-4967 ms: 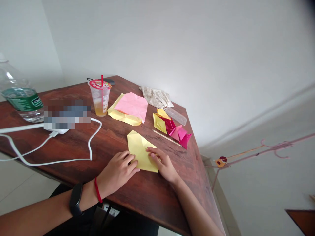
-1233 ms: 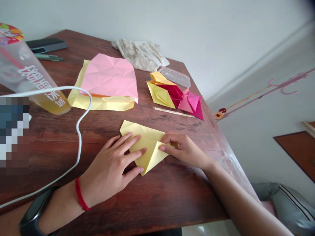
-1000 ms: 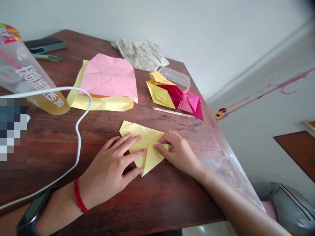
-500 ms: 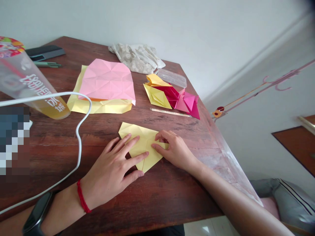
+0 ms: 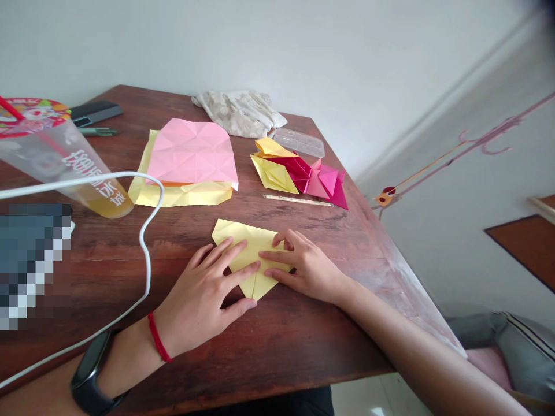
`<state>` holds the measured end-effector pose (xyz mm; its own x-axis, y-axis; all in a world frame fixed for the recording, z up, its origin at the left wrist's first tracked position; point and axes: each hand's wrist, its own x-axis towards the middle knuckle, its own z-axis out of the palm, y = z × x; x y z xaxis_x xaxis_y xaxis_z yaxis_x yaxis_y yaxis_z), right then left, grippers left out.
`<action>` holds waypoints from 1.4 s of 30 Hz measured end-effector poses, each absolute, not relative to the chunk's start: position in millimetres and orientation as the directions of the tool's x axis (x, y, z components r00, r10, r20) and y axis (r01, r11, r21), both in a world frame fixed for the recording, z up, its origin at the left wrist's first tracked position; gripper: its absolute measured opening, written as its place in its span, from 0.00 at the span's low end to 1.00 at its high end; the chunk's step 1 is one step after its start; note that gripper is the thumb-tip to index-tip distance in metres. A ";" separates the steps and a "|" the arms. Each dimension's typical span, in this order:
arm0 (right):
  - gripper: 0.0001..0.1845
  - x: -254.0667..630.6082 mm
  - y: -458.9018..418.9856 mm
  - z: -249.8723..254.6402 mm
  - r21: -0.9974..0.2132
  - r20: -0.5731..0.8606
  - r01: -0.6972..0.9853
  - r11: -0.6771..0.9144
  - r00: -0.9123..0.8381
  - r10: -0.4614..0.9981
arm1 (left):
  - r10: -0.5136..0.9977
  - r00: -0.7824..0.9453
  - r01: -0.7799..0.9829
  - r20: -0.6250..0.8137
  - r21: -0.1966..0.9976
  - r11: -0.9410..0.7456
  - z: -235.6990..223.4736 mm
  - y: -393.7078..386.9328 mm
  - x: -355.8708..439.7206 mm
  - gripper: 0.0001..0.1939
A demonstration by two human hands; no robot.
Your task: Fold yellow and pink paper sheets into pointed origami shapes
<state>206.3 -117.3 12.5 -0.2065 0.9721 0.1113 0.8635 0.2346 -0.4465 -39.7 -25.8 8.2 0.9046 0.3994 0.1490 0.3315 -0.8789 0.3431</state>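
A folded sheet of yellow origami paper lies on the dark wooden table, its lower point narrowing toward me. My left hand rests on its left part with spread fingers, a red string and a black band on that wrist. From the right, my right hand presses the folded flap, fingertips meeting near the paper's middle. Much of the flap is hidden under both hands.
Behind the hands lie a creased pink sheet on yellow paper, folded pink and yellow origami pieces, and a thin stick. A plastic cup of amber drink and a white cable are at the left.
My right hand has slid left over the flap, and the flap lies flatter against the paper. My left hand has shifted only slightly. The whole view has tilted, moving the table lower.
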 end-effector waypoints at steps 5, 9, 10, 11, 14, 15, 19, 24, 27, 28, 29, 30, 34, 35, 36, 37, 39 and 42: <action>0.18 204.8 -117.7 10.4 -0.438 0.143 0.871 0.223 -0.178 0.974 | 0.372 0.909 0.294 0.188 0.343 -0.892 9.9 -26.6 -39.0 0.20; 0.18 204.5 -117.8 9.1 -0.448 0.163 0.865 0.225 -0.168 0.972 | 0.332 0.906 0.224 0.261 0.368 -0.902 15.4 -30.7 -39.8 0.08; 0.18 204.4 -117.9 9.2 -0.452 0.167 0.863 0.224 -0.165 0.972 | 0.313 0.912 0.199 0.265 0.381 -0.903 16.6 -31.4 -40.5 0.06; 0.18 204.2 -118.0 9.4 -0.456 0.170 0.862 0.223 -0.161 0.972 | 0.288 0.920 0.169 0.267 0.394 -0.903 17.5 -31.6 -41.3 0.05; 0.23 203.4 -118.6 9.5 -0.461 0.179 0.860 0.219 -0.152 0.972 | 0.215 0.936 0.088 0.278 0.406 -0.910 18.3 -29.8 -43.7 0.07; 0.25 203.1 -118.8 9.1 -0.459 0.181 0.861 0.219 -0.151 0.972 | 0.199 0.939 0.074 0.281 0.401 -0.913 18.1 -28.7 -44.3 0.09; 0.27 201.9 -119.4 6.8 -0.443 0.179 0.873 0.204 -0.137 0.974 | 0.168 0.951 0.059 0.261 0.380 -0.923 19.0 -24.9 -45.3 0.12; 0.27 200.8 -120.3 7.0 -0.431 0.185 0.880 0.197 -0.128 0.974 | 0.091 0.975 0.023 0.202 0.317 -0.948 26.3 -24.6 -45.5 0.12; 0.26 200.5 -120.9 8.4 -0.438 0.184 0.878 0.193 -0.123 0.975 | 0.063 0.981 -0.002 0.185 0.332 -0.943 29.1 -25.2 -45.2 0.12; 0.26 200.4 -121.0 8.8 -0.440 0.186 0.877 0.193 -0.122 0.975 | 0.057 0.981 -0.011 0.185 0.347 -0.938 28.8 -24.9 -45.2 0.11; 0.25 200.4 -121.1 9.1 -0.442 0.191 0.875 0.198 -0.123 0.974 | 0.055 0.981 -0.017 0.187 0.366 -0.931 27.8 -24.2 -45.3 0.11; 0.25 200.3 -121.1 9.2 -0.445 0.198 0.872 0.204 -0.126 0.972 | 0.060 0.980 -0.018 0.189 0.387 -0.922 26.1 -23.0 -45.4 0.11; 0.25 200.4 -121.3 7.9 -0.436 0.221 0.871 0.226 -0.140 0.965 | 0.089 0.982 0.000 0.169 0.464 -0.886 18.4 -14.9 -46.7 0.13; 0.25 200.5 -121.3 7.0 -0.428 0.228 0.873 0.231 -0.143 0.963 | 0.090 0.985 0.007 0.150 0.478 -0.879 17.6 -12.9 -46.8 0.14; 0.25 200.5 -121.4 6.0 -0.421 0.237 0.875 0.237 -0.146 0.960 | 0.088 0.988 0.014 0.130 0.487 -0.873 17.5 -11.4 -46.8 0.14; 0.25 200.6 -121.5 5.0 -0.415 0.247 0.876 0.244 -0.150 0.957 | 0.087 0.990 0.022 0.110 0.493 -0.870 18.1 -10.3 -46.5 0.15; 0.26 200.6 -121.8 2.9 -0.407 0.264 0.878 0.252 -0.151 0.953 | 0.091 0.993 0.042 0.077 0.490 -0.870 20.7 -9.5 -45.4 0.15; 0.27 200.3 -122.5 0.3 -0.396 0.272 0.883 0.252 -0.149 0.951 | 0.101 0.994 0.067 0.046 0.475 -0.877 25.1 -9.8 -43.7 0.14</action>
<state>200.3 -122.5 0.3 -0.1494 0.9505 0.2724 0.8830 0.2522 -0.3959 -43.7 -9.8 25.1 0.9938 0.1009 0.0459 0.0671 -0.8772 0.4754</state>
